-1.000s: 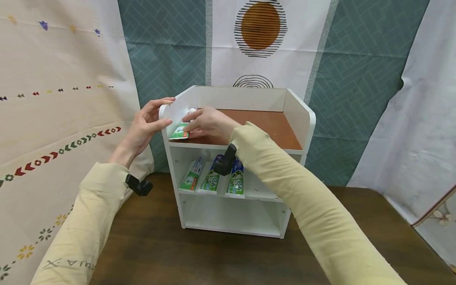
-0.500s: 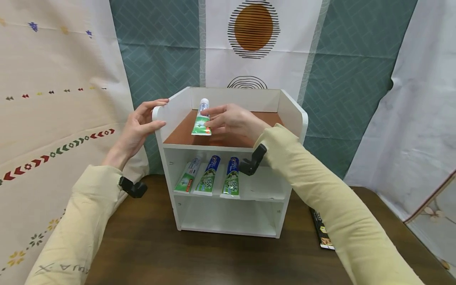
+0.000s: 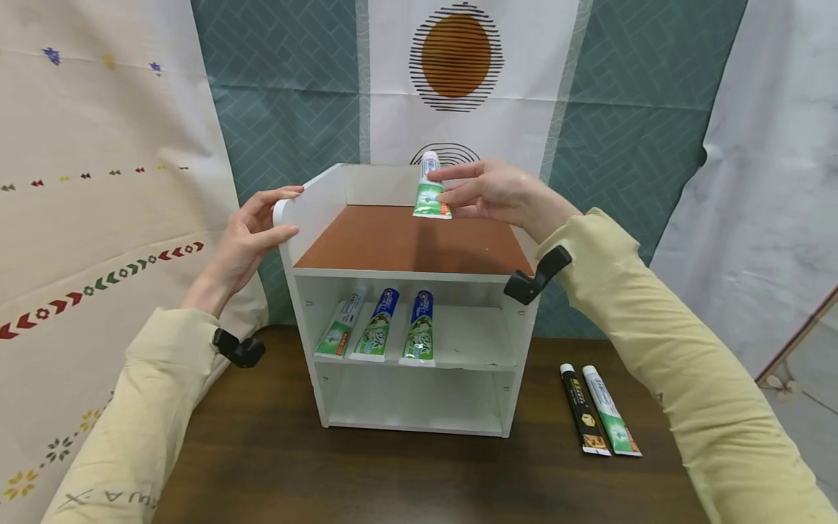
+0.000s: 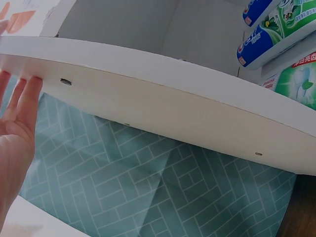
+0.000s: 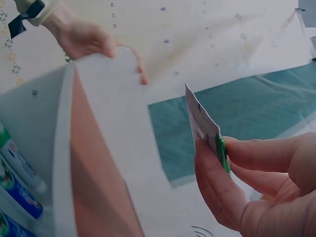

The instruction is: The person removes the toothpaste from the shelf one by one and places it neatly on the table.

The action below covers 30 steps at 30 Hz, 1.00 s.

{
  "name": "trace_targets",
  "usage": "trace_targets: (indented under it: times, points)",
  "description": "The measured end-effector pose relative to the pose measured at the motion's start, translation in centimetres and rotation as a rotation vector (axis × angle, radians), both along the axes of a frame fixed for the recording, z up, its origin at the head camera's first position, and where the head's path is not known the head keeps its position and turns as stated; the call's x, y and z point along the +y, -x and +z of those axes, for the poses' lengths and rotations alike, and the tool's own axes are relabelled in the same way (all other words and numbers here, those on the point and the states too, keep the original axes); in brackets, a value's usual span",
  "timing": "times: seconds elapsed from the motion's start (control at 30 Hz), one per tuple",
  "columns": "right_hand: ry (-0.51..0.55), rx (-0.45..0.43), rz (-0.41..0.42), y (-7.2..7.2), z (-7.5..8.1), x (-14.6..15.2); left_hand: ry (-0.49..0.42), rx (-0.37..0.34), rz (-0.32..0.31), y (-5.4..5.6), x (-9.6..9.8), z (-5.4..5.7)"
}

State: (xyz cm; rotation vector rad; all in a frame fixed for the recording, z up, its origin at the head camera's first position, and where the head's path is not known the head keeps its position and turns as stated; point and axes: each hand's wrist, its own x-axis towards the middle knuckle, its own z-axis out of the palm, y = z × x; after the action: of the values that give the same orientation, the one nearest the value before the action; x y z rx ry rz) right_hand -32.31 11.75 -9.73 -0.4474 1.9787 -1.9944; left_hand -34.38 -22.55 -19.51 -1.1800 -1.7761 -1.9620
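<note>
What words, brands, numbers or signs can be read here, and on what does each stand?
"X": left sleeve; the characters beside it are unclear.
Leftmost shelf tube: Chinese characters, too blurred to quote.
Two blue-and-green tubes beside it: lettering too blurred.
Held tube, in the right hand: too small.
Black tube and white-and-green tube on the table: too small.

We have a white-and-green tube (image 3: 429, 195), white cap on, red patch by its flat end, pinched in the right hand (image 3: 507, 192); cap up, flat end down, clear above the brown top board (image 3: 393, 236). We also tag the white shelf unit (image 3: 474, 335): upright, left side panel (image 3: 317, 215) held near its front by the left hand (image 3: 241, 240).
</note>
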Motion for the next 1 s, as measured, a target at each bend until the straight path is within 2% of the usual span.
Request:
trace_targets:
  times: [0.27,0.47,0.8,0.9,1.0]
  points:
    - [0.014,-0.016,-0.028,-1.2,1.4,4.6,-0.007,0.003,0.002,0.1,0.1,-0.1]
    - [0.053,-0.036,-0.068,-1.8,1.6,7.6,-0.012,0.006,-0.001,0.2,0.0,-0.2]
    - [0.079,-0.001,-0.091,-2.7,0.8,13.2,-0.015,0.005,-0.007,-0.1,-0.1,-0.2]
    - [0.123,-0.023,-0.099,-2.8,0.2,15.0,-0.02,0.006,-0.012,0.0,0.0,-0.1]
    - [0.102,-0.026,-0.116,-3.0,-0.9,16.5,-0.022,0.002,-0.014,0.1,0.1,-0.1]
